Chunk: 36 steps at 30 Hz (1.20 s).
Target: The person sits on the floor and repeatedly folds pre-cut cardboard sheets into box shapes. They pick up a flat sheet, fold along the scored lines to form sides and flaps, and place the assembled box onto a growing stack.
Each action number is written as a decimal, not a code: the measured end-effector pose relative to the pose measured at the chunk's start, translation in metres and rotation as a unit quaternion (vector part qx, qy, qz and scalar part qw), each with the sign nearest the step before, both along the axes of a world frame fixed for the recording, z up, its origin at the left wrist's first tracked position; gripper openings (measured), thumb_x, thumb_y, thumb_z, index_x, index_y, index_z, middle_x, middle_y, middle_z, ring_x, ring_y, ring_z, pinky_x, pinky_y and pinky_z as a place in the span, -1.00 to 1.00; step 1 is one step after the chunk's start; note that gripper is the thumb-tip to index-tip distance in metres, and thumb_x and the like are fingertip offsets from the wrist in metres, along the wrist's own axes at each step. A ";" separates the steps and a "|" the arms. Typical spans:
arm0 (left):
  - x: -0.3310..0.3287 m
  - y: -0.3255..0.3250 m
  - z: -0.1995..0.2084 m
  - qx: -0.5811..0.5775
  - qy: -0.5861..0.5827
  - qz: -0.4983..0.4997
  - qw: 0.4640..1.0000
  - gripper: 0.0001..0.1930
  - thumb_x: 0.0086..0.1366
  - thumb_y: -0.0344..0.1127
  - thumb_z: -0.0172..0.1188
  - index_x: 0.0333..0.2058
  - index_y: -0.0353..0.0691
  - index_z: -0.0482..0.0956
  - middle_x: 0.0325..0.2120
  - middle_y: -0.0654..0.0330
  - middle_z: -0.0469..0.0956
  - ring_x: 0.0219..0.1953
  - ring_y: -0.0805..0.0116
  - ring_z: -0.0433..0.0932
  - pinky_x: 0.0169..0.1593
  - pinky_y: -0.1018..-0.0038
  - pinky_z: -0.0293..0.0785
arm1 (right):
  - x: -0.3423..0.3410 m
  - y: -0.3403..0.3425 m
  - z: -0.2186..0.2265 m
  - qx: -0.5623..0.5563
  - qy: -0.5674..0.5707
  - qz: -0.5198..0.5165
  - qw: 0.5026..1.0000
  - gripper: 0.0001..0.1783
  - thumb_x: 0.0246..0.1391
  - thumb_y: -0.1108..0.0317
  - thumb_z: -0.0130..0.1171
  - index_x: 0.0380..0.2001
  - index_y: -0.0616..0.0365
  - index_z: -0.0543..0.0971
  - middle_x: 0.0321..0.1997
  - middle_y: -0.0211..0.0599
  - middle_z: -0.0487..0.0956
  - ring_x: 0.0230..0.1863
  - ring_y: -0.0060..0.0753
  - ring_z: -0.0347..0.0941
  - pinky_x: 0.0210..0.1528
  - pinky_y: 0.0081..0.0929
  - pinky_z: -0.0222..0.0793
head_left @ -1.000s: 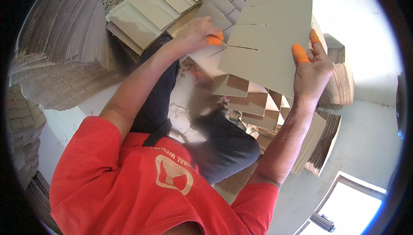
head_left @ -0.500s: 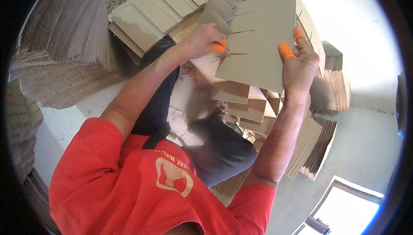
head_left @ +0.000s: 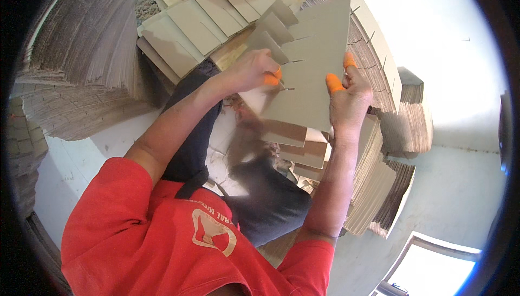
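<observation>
10 o'clock: tall card pile [head_left: 81, 36] | 11: flat cards [head_left: 187, 22], look unjoined | 12: my left hand [head_left: 250, 72] pinches a small card [head_left: 258, 102] by the big card's [head_left: 319, 82] near slit | 1: big card, far slits look joined, near one maybe left | 2: my right hand [head_left: 352, 101] grips its right edge

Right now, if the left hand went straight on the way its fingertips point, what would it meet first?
The left hand would probably meet the slotted cardboard sheet first, near its left edge; whether the two touch now is unclear.
</observation>
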<state>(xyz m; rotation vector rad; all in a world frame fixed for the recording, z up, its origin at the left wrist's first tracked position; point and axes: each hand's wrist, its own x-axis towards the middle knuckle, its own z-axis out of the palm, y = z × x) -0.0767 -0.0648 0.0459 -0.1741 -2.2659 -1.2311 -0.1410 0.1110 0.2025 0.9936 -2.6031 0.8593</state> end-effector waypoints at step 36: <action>0.008 0.004 0.004 -0.028 0.013 0.000 1.000 -0.81 -0.03 -0.60 0.20 -0.41 -0.22 0.65 -0.55 0.04 0.53 -0.36 0.06 0.49 -0.29 0.23 0.39 | -0.009 -0.024 -0.027 0.096 -0.083 0.057 0.990 -0.70 -0.09 0.64 0.11 -0.20 0.50 0.50 -0.41 0.13 0.59 -0.51 -0.05 0.60 -0.57 -0.25 0.51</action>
